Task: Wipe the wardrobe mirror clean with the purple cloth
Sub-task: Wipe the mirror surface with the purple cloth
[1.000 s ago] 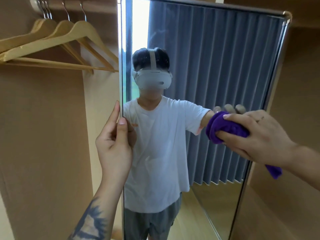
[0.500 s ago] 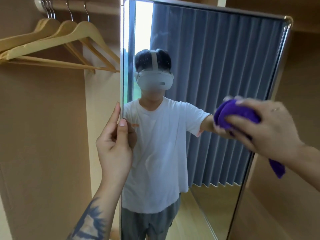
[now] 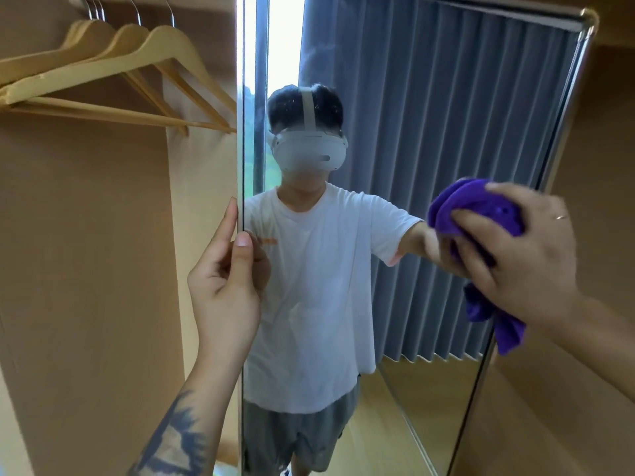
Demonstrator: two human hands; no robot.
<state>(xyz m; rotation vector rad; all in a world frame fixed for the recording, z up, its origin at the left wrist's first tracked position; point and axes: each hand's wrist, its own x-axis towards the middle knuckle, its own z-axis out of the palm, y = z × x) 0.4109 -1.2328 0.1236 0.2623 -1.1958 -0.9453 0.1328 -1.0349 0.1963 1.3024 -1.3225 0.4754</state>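
A: Obscured items? Tall metal-framed wardrobe mirror (image 3: 429, 97): bottom edge cut off by the frame. Crumpled purple cloth (image 3: 481, 211): middle hidden under the right hand (image 3: 522, 255), and it is motion-blurred.

B: Left hand (image 3: 225, 283): fingers wrap behind the mirror's left edge, out of sight; thumb flat on the front, gripping that edge. Pale wooden hangers (image 3: 113, 70): left ends cropped.

A: Orientation? Mirror's long axis vertical, face angled toward the camera.

B: Cloth pressed to the glass near the right frame, mid-height; 1 tail hangs down below the wrist. Right fingers curl over the bunched cloth, clutching it.
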